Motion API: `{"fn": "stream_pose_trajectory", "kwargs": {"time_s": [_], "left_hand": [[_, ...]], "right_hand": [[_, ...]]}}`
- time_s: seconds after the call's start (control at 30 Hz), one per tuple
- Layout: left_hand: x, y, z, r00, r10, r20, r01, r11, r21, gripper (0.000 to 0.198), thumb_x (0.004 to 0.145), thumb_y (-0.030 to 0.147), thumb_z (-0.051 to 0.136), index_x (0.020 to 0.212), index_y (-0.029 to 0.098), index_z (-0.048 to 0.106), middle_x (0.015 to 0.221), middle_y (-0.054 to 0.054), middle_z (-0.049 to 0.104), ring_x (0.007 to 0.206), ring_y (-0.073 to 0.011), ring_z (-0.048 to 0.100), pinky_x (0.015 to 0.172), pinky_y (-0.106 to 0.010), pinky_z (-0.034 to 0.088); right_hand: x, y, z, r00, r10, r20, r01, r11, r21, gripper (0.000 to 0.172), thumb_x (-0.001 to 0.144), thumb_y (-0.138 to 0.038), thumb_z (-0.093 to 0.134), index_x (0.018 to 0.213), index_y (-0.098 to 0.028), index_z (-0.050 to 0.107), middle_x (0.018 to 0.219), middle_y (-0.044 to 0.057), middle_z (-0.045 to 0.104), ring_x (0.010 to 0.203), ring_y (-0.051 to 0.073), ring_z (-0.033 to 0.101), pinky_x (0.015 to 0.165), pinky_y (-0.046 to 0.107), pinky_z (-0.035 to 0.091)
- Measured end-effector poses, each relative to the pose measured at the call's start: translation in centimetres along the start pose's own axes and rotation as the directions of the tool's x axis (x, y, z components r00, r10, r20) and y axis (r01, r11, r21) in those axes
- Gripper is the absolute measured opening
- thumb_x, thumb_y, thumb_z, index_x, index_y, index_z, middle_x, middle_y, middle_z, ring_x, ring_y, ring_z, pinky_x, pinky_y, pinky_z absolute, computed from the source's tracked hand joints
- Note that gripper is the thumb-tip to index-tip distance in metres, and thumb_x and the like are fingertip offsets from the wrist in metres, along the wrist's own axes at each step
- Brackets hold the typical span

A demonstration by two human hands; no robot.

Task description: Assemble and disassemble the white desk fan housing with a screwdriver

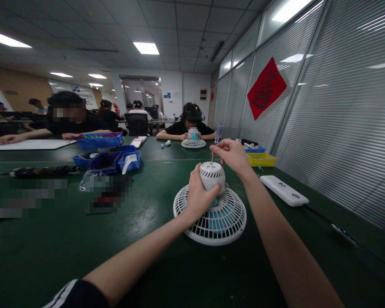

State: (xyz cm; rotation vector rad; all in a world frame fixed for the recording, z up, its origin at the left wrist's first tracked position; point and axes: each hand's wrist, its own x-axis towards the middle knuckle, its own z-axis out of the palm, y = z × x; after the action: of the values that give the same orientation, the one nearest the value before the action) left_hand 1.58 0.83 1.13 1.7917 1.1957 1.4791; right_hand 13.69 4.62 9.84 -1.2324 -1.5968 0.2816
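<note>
A small white fan (211,222) lies face down on the green table (83,248), its round grille flat and its motor housing (212,174) pointing up. My left hand (197,196) is wrapped round the left side of that housing. My right hand (234,156) pinches a screwdriver (217,134) with a clear blue handle, held upright, its thin shaft reaching down to the top of the housing.
A white power bank (284,190) with a cable lies right of the fan. Blue bins (107,160) and a yellow bin (261,159) stand further back. Across the table a person (189,128) handles another fan (193,143); other people sit at the left. A blinds-covered glass wall runs along the right.
</note>
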Motion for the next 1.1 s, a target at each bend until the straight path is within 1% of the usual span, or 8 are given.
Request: {"fn": "stream_pose_trajectory", "kwargs": {"time_s": [0.13, 0.3, 0.4, 0.47, 0.57, 0.63, 0.87, 1.1], "left_hand": [[0.0, -0.07, 0.03, 1.0, 0.003, 0.0, -0.003, 1.0, 0.008, 0.075, 0.067, 0.03, 0.06, 0.134, 0.012, 0.03, 0.136, -0.017, 0.04, 0.133, -0.0303, 0.035, 0.113, -0.047, 0.023], [0.08, -0.1, 0.08, 1.0, 0.011, 0.002, -0.011, 1.0, 0.01, 0.076, 0.068, 0.029, 0.059, 0.135, 0.01, 0.03, 0.135, -0.019, 0.04, 0.133, -0.0299, 0.035, 0.113, -0.046, 0.023], [0.07, -0.01, 0.03, 1.0, 0.009, 0.011, -0.009, 1.0, 0.007, 0.076, 0.068, 0.03, 0.058, 0.135, 0.009, 0.029, 0.137, -0.019, 0.039, 0.133, -0.0299, 0.034, 0.114, -0.046, 0.022], [0.04, 0.11, -0.04, 1.0, 0.008, 0.012, -0.008, 1.0, 0.003, 0.075, 0.068, 0.03, 0.059, 0.135, 0.011, 0.03, 0.137, -0.018, 0.039, 0.134, -0.0298, 0.034, 0.114, -0.045, 0.022], [0.01, 0.3, -0.12, 1.0, 0.002, 0.012, -0.002, 1.0, 0.004, 0.075, 0.067, 0.03, 0.059, 0.134, 0.012, 0.031, 0.137, -0.017, 0.04, 0.134, -0.0296, 0.034, 0.114, -0.045, 0.022], [0.01, 0.36, -0.15, 1.0, -0.002, 0.014, 0.002, 1.0, 0.01, 0.075, 0.067, 0.03, 0.059, 0.134, 0.011, 0.031, 0.137, -0.018, 0.04, 0.134, -0.0296, 0.034, 0.114, -0.044, 0.022], [0.06, 0.06, -0.08, 1.0, 0.0, 0.002, 0.0, 1.0, 0.006, 0.074, 0.067, 0.029, 0.06, 0.134, 0.014, 0.032, 0.136, -0.016, 0.04, 0.132, -0.0293, 0.036, 0.113, -0.045, 0.023], [0.06, 0.02, -0.05, 1.0, 0.005, 0.006, -0.005, 1.0, 0.009, 0.075, 0.068, 0.03, 0.06, 0.134, 0.012, 0.031, 0.137, -0.018, 0.04, 0.132, -0.03, 0.036, 0.113, -0.046, 0.023]], "right_hand": [[0.13, 0.06, 0.03, 1.0, 0.017, 0.025, -0.018, 1.0, 0.023, 0.017, 0.081, -0.024, 0.061, 0.068, -0.013, 0.061, 0.073, 0.007, 0.072, 0.038, 0.005, 0.046, 0.043, 0.02, 0.039], [0.21, -0.03, 0.17, 0.998, 0.033, 0.058, -0.036, 0.998, 0.048, 0.017, 0.086, -0.015, 0.051, 0.076, -0.012, 0.064, 0.08, 0.007, 0.073, 0.037, 0.004, 0.045, 0.043, 0.019, 0.039], [0.13, -0.13, 0.22, 0.998, 0.039, 0.041, -0.04, 0.999, 0.021, 0.018, 0.086, -0.016, 0.05, 0.077, -0.012, 0.065, 0.081, 0.007, 0.073, 0.037, 0.005, 0.046, 0.044, 0.02, 0.04], [0.05, -0.2, 0.19, 1.0, 0.019, 0.011, -0.018, 0.999, -0.046, 0.018, 0.085, -0.018, 0.051, 0.077, -0.013, 0.066, 0.08, 0.007, 0.073, 0.039, 0.006, 0.049, 0.046, 0.021, 0.041], [0.0, -0.21, 0.12, 0.999, -0.032, -0.03, 0.027, 0.987, -0.158, 0.016, 0.083, -0.024, 0.056, 0.074, -0.015, 0.066, 0.076, 0.007, 0.072, 0.049, 0.011, 0.057, 0.05, 0.023, 0.043], [0.0, -0.16, 0.08, 0.998, -0.046, -0.04, 0.038, 0.982, -0.184, 0.017, 0.082, -0.027, 0.057, 0.07, -0.016, 0.063, 0.072, 0.007, 0.071, 0.057, 0.015, 0.061, 0.053, 0.024, 0.044], [0.06, -0.09, 0.04, 0.999, -0.021, -0.044, 0.017, 0.996, -0.089, 0.021, 0.08, -0.033, 0.062, 0.067, -0.018, 0.055, 0.066, 0.006, 0.07, 0.063, 0.017, 0.064, 0.056, 0.026, 0.046], [0.05, -0.23, -0.04, 1.0, -0.004, -0.019, 0.003, 0.999, -0.051, 0.023, 0.079, -0.032, 0.063, 0.063, -0.016, 0.059, 0.069, 0.008, 0.071, 0.049, 0.012, 0.058, 0.048, 0.023, 0.042]]}}
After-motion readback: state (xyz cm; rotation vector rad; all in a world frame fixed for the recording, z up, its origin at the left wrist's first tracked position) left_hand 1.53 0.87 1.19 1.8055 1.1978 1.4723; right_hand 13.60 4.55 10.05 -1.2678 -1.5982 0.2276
